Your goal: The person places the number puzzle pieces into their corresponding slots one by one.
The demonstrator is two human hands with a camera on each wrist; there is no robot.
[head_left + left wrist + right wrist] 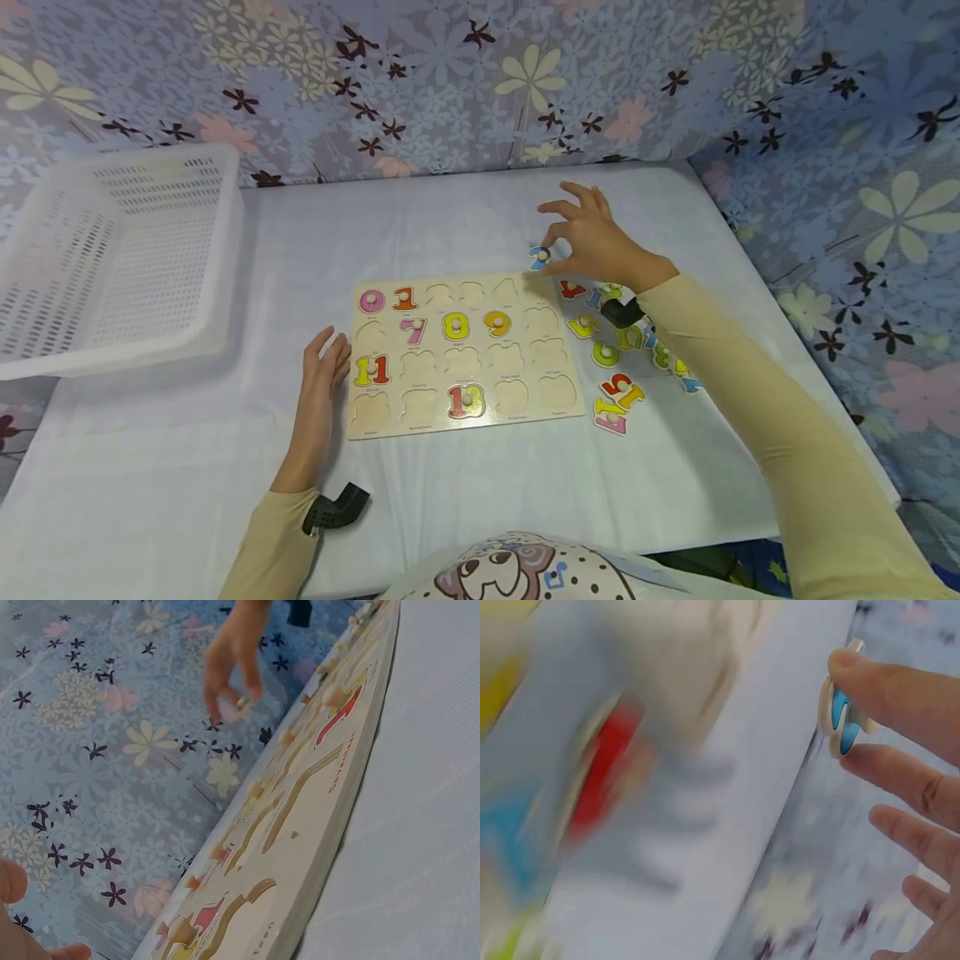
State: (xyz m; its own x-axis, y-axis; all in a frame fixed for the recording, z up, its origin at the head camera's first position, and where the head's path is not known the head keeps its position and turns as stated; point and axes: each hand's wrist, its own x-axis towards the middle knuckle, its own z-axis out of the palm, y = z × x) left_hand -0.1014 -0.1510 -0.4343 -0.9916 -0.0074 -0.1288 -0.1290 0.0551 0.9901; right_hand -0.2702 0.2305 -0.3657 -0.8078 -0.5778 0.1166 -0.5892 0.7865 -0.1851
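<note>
My right hand (pixel 588 237) pinches a blue number 2 puzzle piece (pixel 538 257) between thumb and index finger, its other fingers spread. The piece is over the far right corner of the wooden number board (pixel 441 365); in the right wrist view the blue piece (pixel 841 724) shows edge-on. My left hand (pixel 324 375) rests beside the board's left edge, fingers loosely bent and holding nothing. Set in the board are the pink 0 (pixel 371 302), red 1 (pixel 405 298), pink 7 (pixel 413 331), green 8 (pixel 455 326), orange 9 (pixel 497 323), 11 (pixel 372 370) and 13 (pixel 467 401).
Several loose number pieces lie right of the board, among them a red 4 (pixel 572 289), a green round one (pixel 605 354) and a 17 (pixel 611 416); my right forearm covers part of the pile. A white plastic basket (pixel 217 275) stands at the left on the white tablecloth (pixel 480 492).
</note>
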